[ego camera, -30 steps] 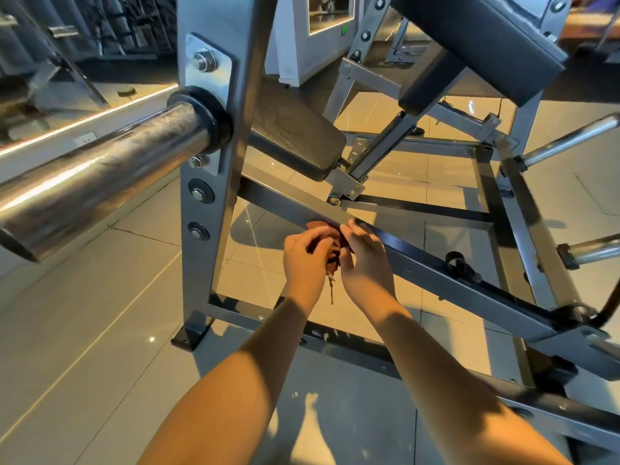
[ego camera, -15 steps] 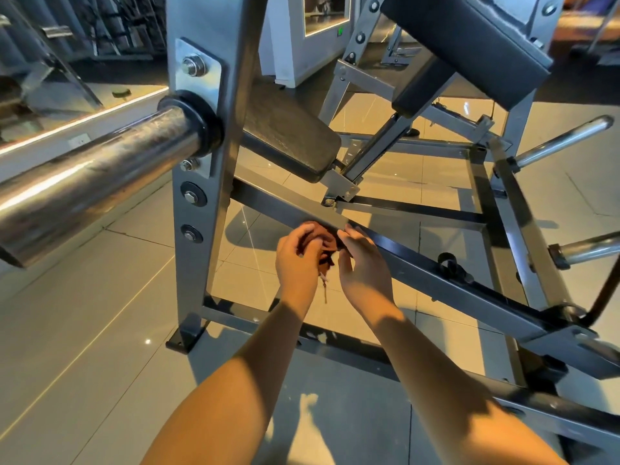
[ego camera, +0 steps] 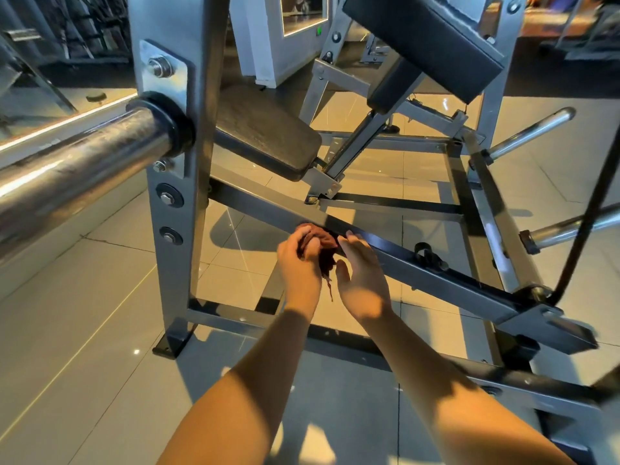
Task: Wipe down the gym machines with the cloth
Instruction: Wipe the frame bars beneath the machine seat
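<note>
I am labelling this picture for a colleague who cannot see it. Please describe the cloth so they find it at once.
From the grey upright post with the thick chrome bar, a dark slanted beam runs down to the right. On it, between the left hand and right hand, sits the cloth: the only soft, dark red, bunched thing among hard metal.

Bare to the picture's lower edge, a person's left forearm (ego camera: 255,380) and right forearm (ego camera: 436,374) carry bands of warm sunlight and shadow; the left hand (ego camera: 300,263) and right hand (ego camera: 360,283) are likewise uncovered.
</note>
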Demonstrator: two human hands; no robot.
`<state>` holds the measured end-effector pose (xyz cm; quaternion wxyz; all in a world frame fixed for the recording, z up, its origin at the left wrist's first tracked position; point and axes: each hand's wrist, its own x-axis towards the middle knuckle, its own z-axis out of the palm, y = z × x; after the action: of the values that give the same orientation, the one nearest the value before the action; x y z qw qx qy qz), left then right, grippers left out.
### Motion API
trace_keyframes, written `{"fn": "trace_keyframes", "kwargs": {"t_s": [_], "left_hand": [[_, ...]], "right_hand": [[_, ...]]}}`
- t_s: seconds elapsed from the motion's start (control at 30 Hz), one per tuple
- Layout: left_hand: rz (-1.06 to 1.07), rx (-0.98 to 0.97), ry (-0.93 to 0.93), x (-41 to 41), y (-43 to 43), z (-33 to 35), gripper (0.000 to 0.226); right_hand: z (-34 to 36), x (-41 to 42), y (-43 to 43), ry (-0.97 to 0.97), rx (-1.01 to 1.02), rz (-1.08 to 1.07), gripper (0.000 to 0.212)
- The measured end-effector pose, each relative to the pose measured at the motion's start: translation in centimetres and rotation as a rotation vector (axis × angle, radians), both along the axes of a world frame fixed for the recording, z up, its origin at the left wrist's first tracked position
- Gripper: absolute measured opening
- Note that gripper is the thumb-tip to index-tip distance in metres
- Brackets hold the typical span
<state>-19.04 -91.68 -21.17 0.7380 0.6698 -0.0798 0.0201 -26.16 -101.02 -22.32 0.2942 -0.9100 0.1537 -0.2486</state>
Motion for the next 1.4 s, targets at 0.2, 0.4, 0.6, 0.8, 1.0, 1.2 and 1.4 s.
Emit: {"fn": "trace_keyframes", "kwargs": {"t_s": [0.2, 0.4, 0.6, 0.8, 1.0, 1.2, 1.4], "left_hand": [[0.173, 0.259, -0.161, 0.0, -1.0, 0.0, 0.020], [-0.136, 0.158, -0.031, -3.7, -1.7, -1.7, 0.017], [-0.085, -0.087, 0.079, -2.9, -0.4, 0.4, 0.026], [-0.088, -0.322, 0.269, -2.8, -2.9, -0.6, 0.019], [-0.287, 0.233, -0.088, -5.3, -4.7, -3.6, 0.021], [-0.409, 0.186, 0.093, -8.5, -4.1, -3.5, 0.024], [-0.411, 0.432, -0.116, -6.8, -3.5, -4.9, 0.025]], "right_hand": [[-1.7, -2.1, -0.9, -0.052, -0.035, 0.002, 0.046], [-1.1, -3.5, -2.2, -0.059, 0.069, 0.016, 0.047], [-0.5, -3.9, -1.9, -0.045, 0.082, 0.026, 0.047], [-0.9, -6.5, -4.4, 0.033, 0.195, -0.114, 0.048], [-1.3, -7.9, -3.5, 0.032, 0.502, -0.097, 0.042], [-1.6, -8.6, -2.5, -0.141, 0.654, -0.042, 0.033], [-3.7, -8.8, -3.0, -0.199, 0.673, -0.276, 0.026]]}}
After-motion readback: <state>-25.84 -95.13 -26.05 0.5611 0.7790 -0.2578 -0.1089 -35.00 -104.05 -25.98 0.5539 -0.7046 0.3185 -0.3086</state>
